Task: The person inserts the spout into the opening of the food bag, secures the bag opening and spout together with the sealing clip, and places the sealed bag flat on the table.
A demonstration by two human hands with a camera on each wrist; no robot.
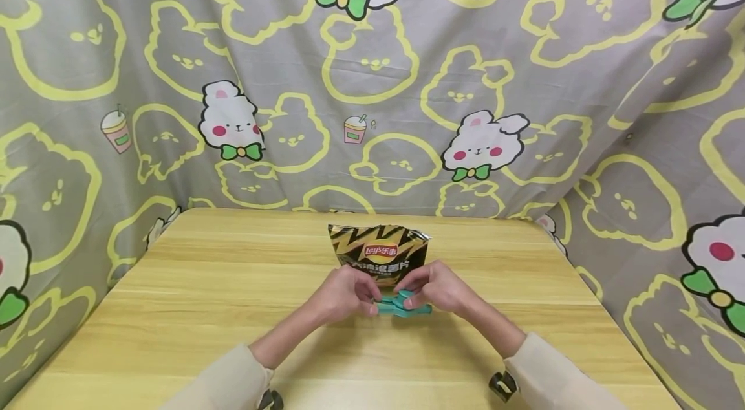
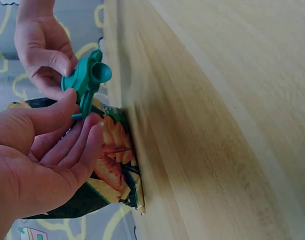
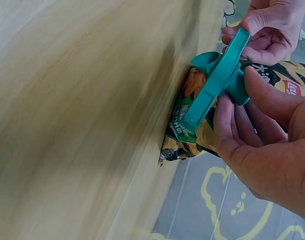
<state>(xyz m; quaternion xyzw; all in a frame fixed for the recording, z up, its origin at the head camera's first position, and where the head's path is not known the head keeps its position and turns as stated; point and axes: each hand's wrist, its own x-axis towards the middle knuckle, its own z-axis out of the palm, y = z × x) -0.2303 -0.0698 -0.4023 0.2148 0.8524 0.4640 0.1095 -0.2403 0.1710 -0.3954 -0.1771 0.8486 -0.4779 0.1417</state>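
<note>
Teal clip (image 1: 400, 311), long axis crosswise; left hand (image 1: 346, 293) pinches left end, right hand (image 1: 440, 287) pinches round cap (image 3: 237, 88).

the clip (image 3: 215, 82) is teal, the bag (image 1: 381, 253) black and gold.

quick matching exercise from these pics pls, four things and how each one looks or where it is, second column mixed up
1 clip
2 snack bag
3 table
4 curtain

A pale yellow wood grain
B grey with yellow cartoon outlines
C teal-green, pinched by the right grip
D black and gold, red logo

Pairs: 1-C, 2-D, 3-A, 4-B
</note>
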